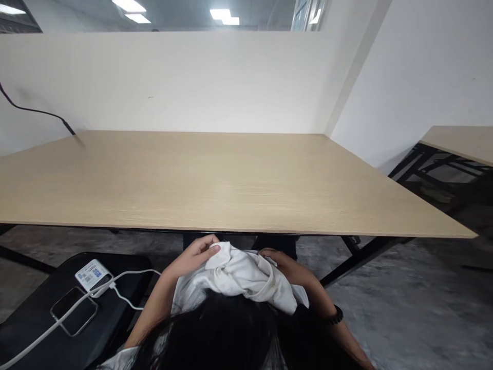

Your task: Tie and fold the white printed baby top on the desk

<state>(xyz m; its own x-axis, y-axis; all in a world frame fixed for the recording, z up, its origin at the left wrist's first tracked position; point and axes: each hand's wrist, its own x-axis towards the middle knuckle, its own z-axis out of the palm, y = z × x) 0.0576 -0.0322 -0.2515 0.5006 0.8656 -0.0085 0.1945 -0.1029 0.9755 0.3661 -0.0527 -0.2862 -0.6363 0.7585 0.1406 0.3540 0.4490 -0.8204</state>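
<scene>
A crumpled white cloth point(246, 272) lies bunched on my lap, below the table's front edge. My left hand point(196, 256) pinches its upper left part between thumb and fingers. On the other side my right hand point(283, 263) rests at the cloth's right edge, with the fingers curled and partly behind the fabric. What those fingers grip is hard to see. Dark hair covers the lower part of the cloth.
A light wood table point(231, 180) spans the view ahead, against a white wall. To the left, a black chair point(127, 267) bears a phone point(75, 311), a white boxy device point(92, 275) and a white cable point(50, 329). A second table point(462, 139) stands at right.
</scene>
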